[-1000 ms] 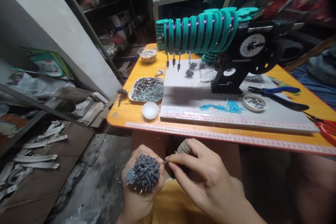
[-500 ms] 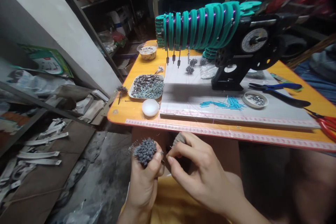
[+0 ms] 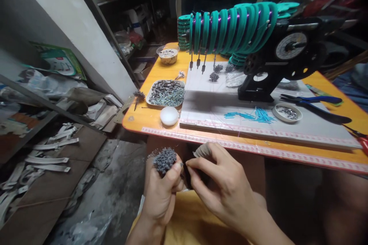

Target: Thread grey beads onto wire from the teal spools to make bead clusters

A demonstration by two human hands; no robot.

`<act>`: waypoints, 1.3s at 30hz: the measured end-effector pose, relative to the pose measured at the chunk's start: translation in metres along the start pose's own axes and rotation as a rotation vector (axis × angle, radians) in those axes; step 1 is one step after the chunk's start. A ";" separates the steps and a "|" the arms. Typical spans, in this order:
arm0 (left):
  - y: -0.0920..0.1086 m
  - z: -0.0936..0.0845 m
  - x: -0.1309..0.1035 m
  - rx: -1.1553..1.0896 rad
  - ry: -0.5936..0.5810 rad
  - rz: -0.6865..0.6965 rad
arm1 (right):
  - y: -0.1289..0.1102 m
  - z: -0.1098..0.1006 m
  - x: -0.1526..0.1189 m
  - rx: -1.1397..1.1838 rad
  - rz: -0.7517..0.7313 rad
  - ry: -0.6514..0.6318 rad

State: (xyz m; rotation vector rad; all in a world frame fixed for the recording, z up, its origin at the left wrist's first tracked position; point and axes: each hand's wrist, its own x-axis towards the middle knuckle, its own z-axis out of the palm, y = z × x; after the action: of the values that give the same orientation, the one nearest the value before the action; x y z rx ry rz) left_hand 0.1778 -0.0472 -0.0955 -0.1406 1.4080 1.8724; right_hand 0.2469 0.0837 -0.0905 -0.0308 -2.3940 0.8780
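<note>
My left hand [image 3: 165,189] is closed around a thick bundle of thin wires with dark grey knobby heads [image 3: 165,160], heads facing up. Its thumb presses on the side of the bundle. Just to the right, my right hand [image 3: 222,183] has thumb and forefinger pinched together near the bundle. What lies between those fingertips is too small to make out. A grey-brown ribbed piece [image 3: 202,151] shows at the curled fingers of that hand; its kind is unclear. Both hands are over my lap, in front of the table edge.
On the yellow table [image 3: 135,116] stand a tray of small metal parts [image 3: 166,93], a white cup [image 3: 169,116] and a black winding machine with green spools [image 3: 232,30]. Blue sticks [image 3: 251,115], a dish of metal bits [image 3: 287,113] and pliers [image 3: 319,107] lie on the grey board [image 3: 207,111].
The view has shifted a little, so the table and machine appear farther right. Both hands keep nearly the same pose, the right fingertips still pinched close to the bundle.
</note>
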 end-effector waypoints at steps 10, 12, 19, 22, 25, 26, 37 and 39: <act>0.001 0.005 -0.001 -0.040 0.022 -0.095 | 0.001 -0.001 0.001 0.104 -0.020 0.036; 0.000 0.005 -0.002 -0.037 0.033 -0.093 | 0.002 0.000 0.001 0.127 -0.033 0.040; -0.003 0.002 0.000 0.030 0.087 -0.051 | 0.006 0.000 0.004 0.112 -0.087 0.027; -0.005 -0.003 0.003 0.087 0.094 -0.030 | 0.009 -0.004 0.004 0.105 -0.103 0.019; -0.002 -0.009 0.002 0.143 0.108 -0.015 | 0.011 -0.006 0.003 0.084 -0.126 0.002; 0.001 -0.010 0.001 0.179 0.126 -0.008 | 0.012 -0.006 0.002 0.070 -0.134 0.004; 0.045 -0.052 -0.001 0.693 0.468 0.488 | 0.000 -0.021 0.005 0.044 -0.138 -0.031; 0.064 -0.062 0.013 0.748 0.567 0.529 | -0.002 -0.026 0.009 0.055 -0.132 -0.034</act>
State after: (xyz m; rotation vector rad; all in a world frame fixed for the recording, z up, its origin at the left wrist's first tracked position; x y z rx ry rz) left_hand 0.1072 -0.0990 -0.0768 0.0967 2.6582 1.6062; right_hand 0.2530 0.0995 -0.0690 0.1630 -2.3709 0.8883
